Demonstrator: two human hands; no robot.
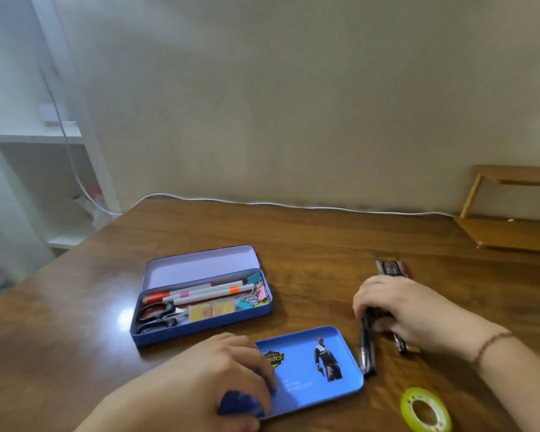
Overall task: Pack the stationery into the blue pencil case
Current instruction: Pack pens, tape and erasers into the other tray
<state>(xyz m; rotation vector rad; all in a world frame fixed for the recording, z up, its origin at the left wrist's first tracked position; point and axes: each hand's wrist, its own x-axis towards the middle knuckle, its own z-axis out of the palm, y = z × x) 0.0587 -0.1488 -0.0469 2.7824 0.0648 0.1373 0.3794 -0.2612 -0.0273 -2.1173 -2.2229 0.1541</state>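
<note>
Hands (399, 310) flanking blue pencil case (318, 372)

Open tin (200, 325) behind tray (331, 385); tape roll (426, 410) right of it

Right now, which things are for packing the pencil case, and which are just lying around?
For packing:
blue pencil case
blue tray
pens in the right hand
left hand on the tray
tape roll

Just lying around:
white cable
wooden rack

Head-worn wide camera looks forward and down, close over the table (309, 244).
</note>
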